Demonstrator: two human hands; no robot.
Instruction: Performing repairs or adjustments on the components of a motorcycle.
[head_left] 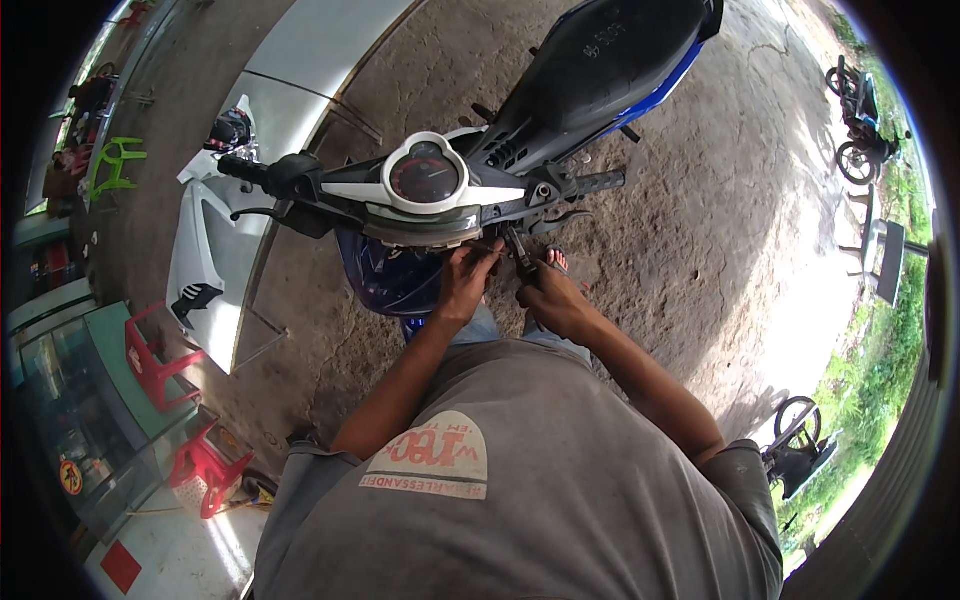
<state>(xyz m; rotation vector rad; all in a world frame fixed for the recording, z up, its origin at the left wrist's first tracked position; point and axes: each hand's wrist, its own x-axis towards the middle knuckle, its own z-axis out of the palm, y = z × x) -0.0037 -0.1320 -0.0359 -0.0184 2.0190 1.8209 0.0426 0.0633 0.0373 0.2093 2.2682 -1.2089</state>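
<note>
Rough grey-brown concrete (690,250) spreads under the motorcycle with a long black seat and blue side trim (575,90), its front end facing me. Just below its white-rimmed round instrument cluster (426,174), my left hand (466,285) has its fingertips drawn close together; I cannot tell what they pinch. Beside it, my right hand (556,298) is curled round a slim dark tool (519,252) pointing up toward the handlebar. Well to my left, an angular white plastic fairing panel (203,250) lies on a long white table (300,45).
</note>
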